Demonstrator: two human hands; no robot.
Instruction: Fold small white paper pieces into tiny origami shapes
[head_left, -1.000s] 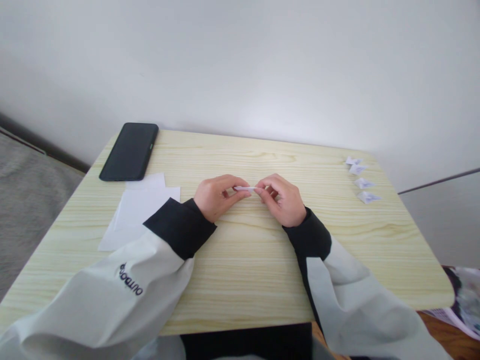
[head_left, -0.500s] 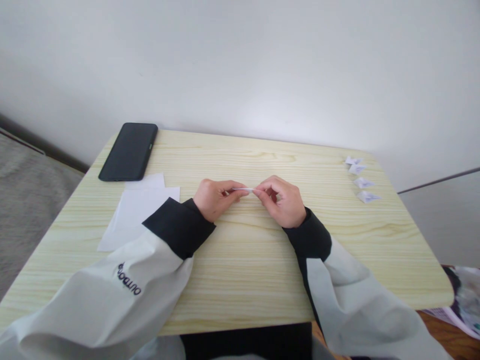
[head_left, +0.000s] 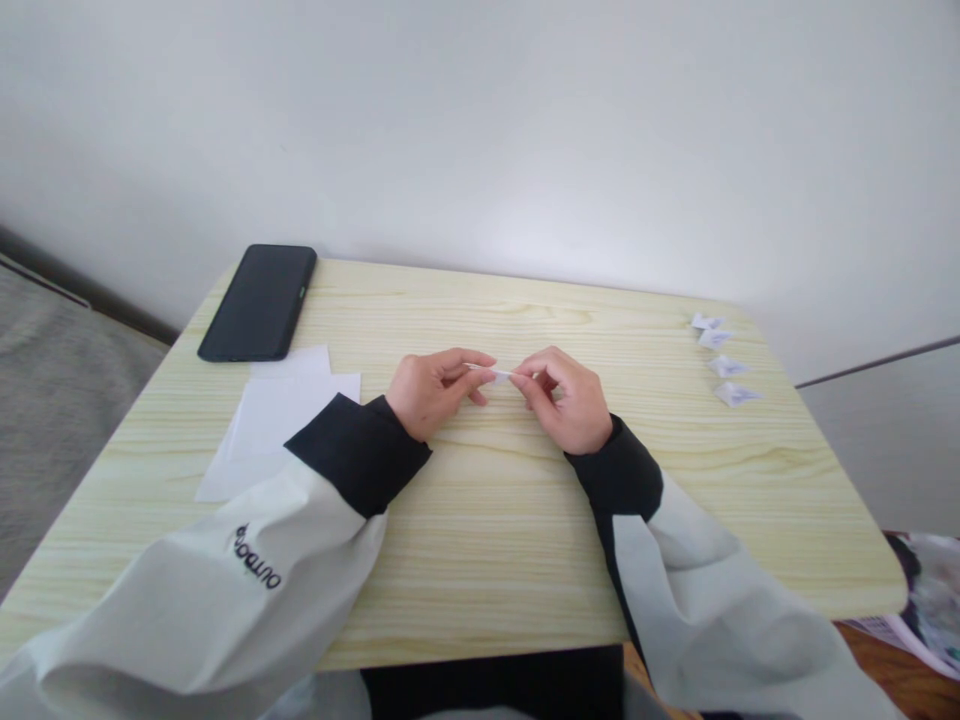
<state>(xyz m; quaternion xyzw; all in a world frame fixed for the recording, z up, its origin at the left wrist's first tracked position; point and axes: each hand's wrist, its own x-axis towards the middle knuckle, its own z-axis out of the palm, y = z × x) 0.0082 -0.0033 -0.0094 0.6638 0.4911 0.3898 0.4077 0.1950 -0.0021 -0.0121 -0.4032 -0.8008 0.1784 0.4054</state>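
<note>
A small folded piece of white paper (head_left: 502, 375) is held over the middle of the table, seen nearly edge-on. My left hand (head_left: 439, 390) pinches its left end between thumb and fingers. At the other end, the thumb and index finger of my right hand (head_left: 564, 398) are closed on it. Most of the paper is covered by my fingers, so its full folded shape cannot be made out.
Loose white paper sheets (head_left: 289, 415) lie on the left of the wooden table (head_left: 495, 560), below a black tablet (head_left: 259, 303). Several small folded paper pieces (head_left: 731, 366) stand in a row at the right. Behind the table rises a pale wall (head_left: 480, 130).
The paper has tilted slightly, showing a little more of its face between my hands. My left fingers have shifted and spread a bit; my right hand has barely moved.
</note>
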